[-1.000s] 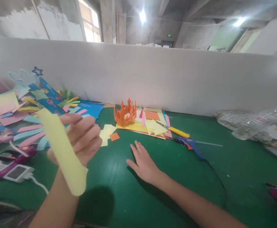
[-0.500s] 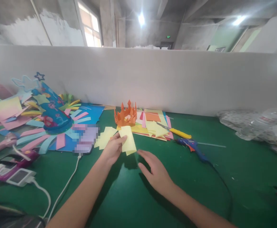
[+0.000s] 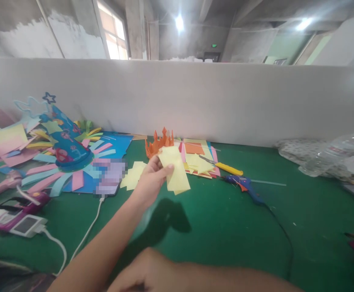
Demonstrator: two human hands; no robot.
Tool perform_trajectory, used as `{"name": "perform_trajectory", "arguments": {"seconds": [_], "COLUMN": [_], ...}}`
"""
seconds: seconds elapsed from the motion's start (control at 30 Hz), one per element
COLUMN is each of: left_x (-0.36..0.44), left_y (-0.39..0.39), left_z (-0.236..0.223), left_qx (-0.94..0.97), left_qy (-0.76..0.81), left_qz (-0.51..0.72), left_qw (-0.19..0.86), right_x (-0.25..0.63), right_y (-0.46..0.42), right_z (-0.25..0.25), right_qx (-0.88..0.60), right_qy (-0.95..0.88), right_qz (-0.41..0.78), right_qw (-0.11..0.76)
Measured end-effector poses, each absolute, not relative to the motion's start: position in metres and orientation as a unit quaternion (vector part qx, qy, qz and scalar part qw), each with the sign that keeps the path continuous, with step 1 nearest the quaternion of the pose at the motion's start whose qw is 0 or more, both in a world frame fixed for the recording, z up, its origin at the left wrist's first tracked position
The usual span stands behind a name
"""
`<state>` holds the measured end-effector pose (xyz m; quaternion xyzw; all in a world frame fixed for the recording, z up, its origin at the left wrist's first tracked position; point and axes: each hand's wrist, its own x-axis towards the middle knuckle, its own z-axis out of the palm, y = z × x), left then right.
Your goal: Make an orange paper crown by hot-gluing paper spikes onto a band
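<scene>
Pale yellow folded paper (image 3: 176, 172) is pinched between the thumb and fingers of my left hand (image 3: 154, 178), raised above the green table. Behind it stands an orange paper crown (image 3: 158, 144), partly covered by the held paper. My right hand (image 3: 146, 267) is low at the bottom edge, close to my left forearm; its fingers are blurred and partly cut off by the frame. More pale yellow paper pieces (image 3: 131, 176) lie just left of my left hand.
A blue cone hat (image 3: 70, 140) with paper strips stands left, by a phone (image 3: 111, 176) on a cable. Right of centre lie coloured papers (image 3: 195, 149), a yellow-handled knife (image 3: 230, 168) and a blue glue gun (image 3: 245, 186). A plastic bottle (image 3: 336, 154) lies far right.
My left hand has lifted the yellow paper up and to the right. My right hand has pulled back from beside the paper to the bottom edge, toward the left.
</scene>
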<state>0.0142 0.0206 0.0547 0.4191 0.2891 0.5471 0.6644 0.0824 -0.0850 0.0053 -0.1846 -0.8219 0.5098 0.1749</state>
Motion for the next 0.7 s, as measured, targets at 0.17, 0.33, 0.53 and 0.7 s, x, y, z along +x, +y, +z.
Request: {"name": "perform_trajectory", "arguments": {"seconds": [0.17, 0.33, 0.53, 0.7], "left_x": [0.014, 0.021, 0.02, 0.017], "left_y": [0.024, 0.022, 0.018, 0.018], "left_z": [-0.003, -0.017, -0.027, -0.031], "left_qx": [0.389, 0.412, 0.423, 0.421], "left_qy": [0.383, 0.379, 0.377, 0.394], "left_qz": [0.526, 0.489, 0.475, 0.453], "left_qw": [0.652, 0.669, 0.672, 0.68], "right_x": [0.142, 0.18, 0.172, 0.175], "right_y": [-0.053, -0.003, 0.006, 0.003], "right_z": [0.009, -0.006, -0.025, -0.029], "right_qx": [-0.44, -0.537, -0.481, -0.507], "right_qy": [-0.61, -0.541, -0.536, -0.521], "right_qz": [0.417, 0.396, 0.56, 0.546], "right_qw": [0.51, 0.512, 0.411, 0.417]}}
